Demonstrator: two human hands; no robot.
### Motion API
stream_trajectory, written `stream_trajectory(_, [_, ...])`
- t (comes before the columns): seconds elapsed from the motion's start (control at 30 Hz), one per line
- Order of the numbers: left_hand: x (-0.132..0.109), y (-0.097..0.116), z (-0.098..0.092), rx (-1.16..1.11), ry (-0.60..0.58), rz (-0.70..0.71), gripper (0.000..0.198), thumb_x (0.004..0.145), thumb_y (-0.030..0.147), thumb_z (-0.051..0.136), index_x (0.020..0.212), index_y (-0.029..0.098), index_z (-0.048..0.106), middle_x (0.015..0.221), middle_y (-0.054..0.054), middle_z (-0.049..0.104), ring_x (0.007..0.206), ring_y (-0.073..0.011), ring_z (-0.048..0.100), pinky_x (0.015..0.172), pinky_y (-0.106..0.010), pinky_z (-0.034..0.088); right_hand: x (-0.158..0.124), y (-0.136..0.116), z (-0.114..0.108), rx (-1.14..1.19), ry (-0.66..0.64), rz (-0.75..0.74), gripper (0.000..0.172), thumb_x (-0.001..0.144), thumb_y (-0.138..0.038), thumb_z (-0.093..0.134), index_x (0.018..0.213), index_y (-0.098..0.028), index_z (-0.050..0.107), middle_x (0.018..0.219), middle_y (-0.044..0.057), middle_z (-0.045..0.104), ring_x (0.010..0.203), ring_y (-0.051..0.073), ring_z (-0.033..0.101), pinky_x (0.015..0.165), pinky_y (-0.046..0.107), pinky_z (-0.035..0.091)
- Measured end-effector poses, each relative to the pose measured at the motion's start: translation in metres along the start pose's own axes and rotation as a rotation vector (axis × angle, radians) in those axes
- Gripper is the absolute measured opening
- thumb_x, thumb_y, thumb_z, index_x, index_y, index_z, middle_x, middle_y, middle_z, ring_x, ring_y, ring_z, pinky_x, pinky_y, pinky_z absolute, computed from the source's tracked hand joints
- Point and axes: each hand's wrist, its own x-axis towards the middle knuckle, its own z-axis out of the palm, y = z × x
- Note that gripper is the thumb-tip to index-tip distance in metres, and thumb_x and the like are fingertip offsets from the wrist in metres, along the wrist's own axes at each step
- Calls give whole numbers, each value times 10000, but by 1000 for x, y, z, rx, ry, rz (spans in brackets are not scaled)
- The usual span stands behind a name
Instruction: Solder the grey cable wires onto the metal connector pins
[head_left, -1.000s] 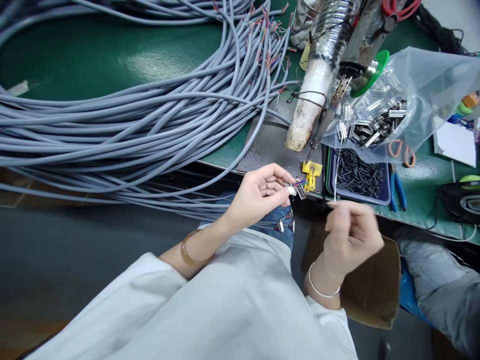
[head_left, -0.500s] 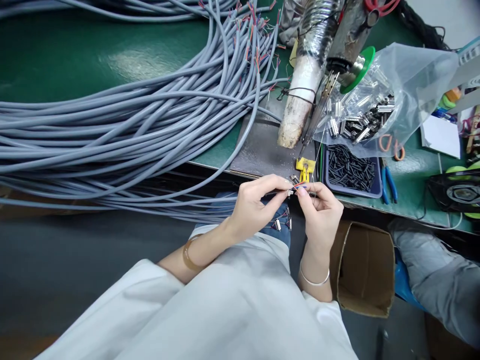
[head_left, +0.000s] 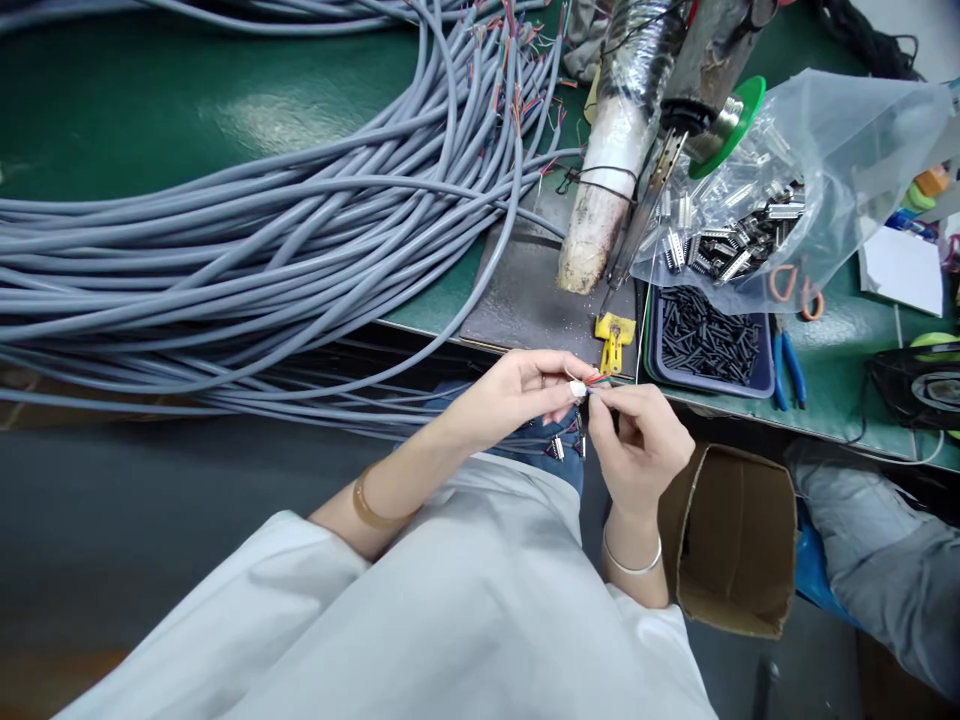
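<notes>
Just in front of the bench edge, my left hand (head_left: 510, 395) pinches a small fan of thin coloured wires (head_left: 598, 379), red and green among them. Something white covers the tip of its thumb. My right hand (head_left: 641, 435) meets it from the other side, thumb and forefinger closed on the wire ends. Beyond the fingers, a yellow clip-like holder (head_left: 615, 335) sits at the edge of the bench. Below my hands, small metal connectors (head_left: 556, 447) on cable ends hang by my lap.
Grey cables (head_left: 300, 230) cover the bench's left side. A soldering iron (head_left: 649, 205) points down beside a white-tipped tube (head_left: 592, 225). To the right are a tray of black sleeves (head_left: 709, 340), a bag of connectors (head_left: 832, 190), blue pliers (head_left: 789, 370) and a cardboard box (head_left: 739, 540).
The fingers have shifted on the wires: the red and green strands now fan upward, and my right hand has dropped slightly lower. The view has turned a little.
</notes>
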Motion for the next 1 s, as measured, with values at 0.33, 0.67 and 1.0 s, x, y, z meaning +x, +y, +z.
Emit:
stream_trajectory(0.33, [2, 8, 4, -98, 166, 100, 293, 809, 351, 821, 859, 169, 597, 685, 30, 641, 455, -75, 600, 447, -184, 489, 7, -7, -7, 249, 442, 206, 168, 960, -161, 589, 1112, -231, 593, 810, -32, 766, 410, 58, 582, 369, 172, 409])
stream_trajectory(0.67, [-3, 4, 9, 49, 268, 205, 246, 801, 304, 815, 860, 156, 628, 737, 9, 664, 517, -83, 639, 509, -189, 576, 4, 2, 16, 270, 162, 316, 72, 921, -224, 677, 893, -199, 616, 1028, 47, 761, 801, 144, 776, 717, 285, 673])
stream_trajectory(1.0, [13, -5, 14, 100, 421, 244, 227, 817, 248, 756, 804, 163, 546, 832, 4, 651, 520, -62, 649, 453, -149, 499, 8, 20, 23, -54, 208, -67, 199, 886, -113, 699, 1030, -249, 684, 1084, 28, 797, 984, 186, 785, 847, 341, 668])
